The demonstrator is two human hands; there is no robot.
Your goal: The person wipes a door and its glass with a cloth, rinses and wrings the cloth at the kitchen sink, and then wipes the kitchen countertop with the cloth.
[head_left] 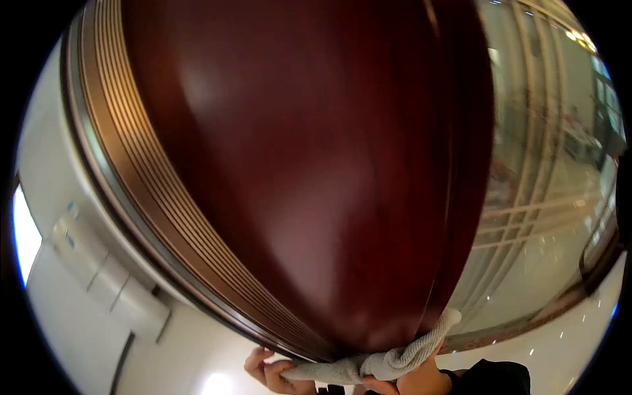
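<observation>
A grey cloth (388, 361) is stretched between my two hands at the bottom of the view, against the lower end of a large glossy dark red panel (316, 164). My left hand (276, 374) has its fingers curled round the cloth's left end. Further right, my right hand (421, 380) grips the cloth from below, partly hidden by its folds. The panel has ribbed bronze-coloured trim (151, 155) along its left side.
Right of the panel is a glass surface (526, 230) with pale lines and reflections. At the far left are a light wall (52, 151) and several pale box-like shapes (108, 273). A dark sleeve (494, 378) shows at the lower right.
</observation>
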